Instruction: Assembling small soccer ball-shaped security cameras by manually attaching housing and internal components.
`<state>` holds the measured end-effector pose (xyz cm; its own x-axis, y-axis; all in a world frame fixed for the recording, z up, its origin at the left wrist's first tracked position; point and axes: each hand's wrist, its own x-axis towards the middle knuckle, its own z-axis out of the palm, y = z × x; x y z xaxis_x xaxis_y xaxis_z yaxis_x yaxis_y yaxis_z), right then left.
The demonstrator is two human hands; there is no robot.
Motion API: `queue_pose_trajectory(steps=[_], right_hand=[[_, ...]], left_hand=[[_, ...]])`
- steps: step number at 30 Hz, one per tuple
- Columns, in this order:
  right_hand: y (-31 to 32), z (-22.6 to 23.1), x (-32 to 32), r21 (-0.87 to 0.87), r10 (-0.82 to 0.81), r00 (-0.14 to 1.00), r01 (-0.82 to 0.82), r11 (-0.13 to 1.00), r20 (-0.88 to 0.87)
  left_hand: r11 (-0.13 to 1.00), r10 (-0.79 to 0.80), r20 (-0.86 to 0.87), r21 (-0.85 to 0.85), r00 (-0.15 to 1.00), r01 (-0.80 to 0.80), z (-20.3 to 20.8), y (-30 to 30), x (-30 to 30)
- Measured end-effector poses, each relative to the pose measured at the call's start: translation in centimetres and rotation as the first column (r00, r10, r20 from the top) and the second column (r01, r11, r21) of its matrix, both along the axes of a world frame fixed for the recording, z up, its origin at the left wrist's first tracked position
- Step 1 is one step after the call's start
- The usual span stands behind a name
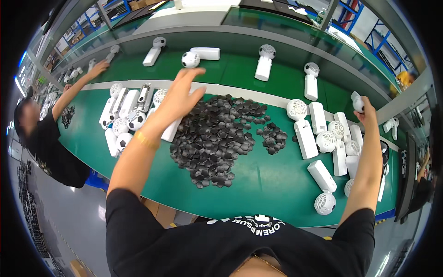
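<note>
The left hand (184, 94) is observed left of centre in the upper half of the frame, its grip apart, with thumb and fingers spread. It is positioned just below a football-patterned gadget (202, 55) laid on the green lane (235, 76); whether contact is made cannot be determined. A yellow wristband (146, 139) is worn on the same arm.

The right hand (368, 114) is noted at the right of the frame, its grip clamped on a white gadget (356, 101), which is held near the lane's right end. The held gadget is partly covered by the fingers.

A large heap of black pieces (210, 143) is spread across the tabletop (272, 184) at frame centre, with a smaller pile (273, 137) set just to its right. Ball-headed white gadgets are clustered in a left group (129, 102) and a right group (326, 141). Further gadgets are spaced along the lane, one (264, 62) at upper centre. At the far left, an arm is extended toward the lane by a co-worker (55, 134) in black.
</note>
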<state>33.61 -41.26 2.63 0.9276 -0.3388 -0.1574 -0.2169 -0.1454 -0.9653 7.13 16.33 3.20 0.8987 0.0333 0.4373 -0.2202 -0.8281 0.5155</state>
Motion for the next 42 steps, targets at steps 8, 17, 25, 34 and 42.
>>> queue_pose_trajectory(steps=[8,17,25,34,42], right_hand=[[6.1,8.2,-16.0,0.257,0.254,0.923,-0.33,0.908,0.288],[9.5,10.0,-29.3,0.289,0.529,0.724,-0.674,0.68,0.443],[14.3,8.2,-32.0,0.21,0.473,0.774,-0.59,0.78,0.421],[18.0,7.3,-34.0,0.224,0.57,0.761,-0.641,0.734,0.309],[21.2,5.2,-34.8,0.303,0.665,0.715,-0.696,0.651,0.213]], left_hand=[[0.906,0.415,-0.347,0.244,0.841,-0.346,-3.5,6.2,15.4],[0.92,0.382,-0.227,0.189,0.896,-0.344,-3.6,7.4,13.6],[0.771,0.628,0.088,0.06,0.773,-0.634,-1.1,23.8,-0.9],[0.296,0.944,-0.201,0.166,0.261,-0.941,-5.7,31.6,-14.5],[0.553,0.832,-0.167,0.338,0.53,-0.762,-9.1,43.0,-17.9]])
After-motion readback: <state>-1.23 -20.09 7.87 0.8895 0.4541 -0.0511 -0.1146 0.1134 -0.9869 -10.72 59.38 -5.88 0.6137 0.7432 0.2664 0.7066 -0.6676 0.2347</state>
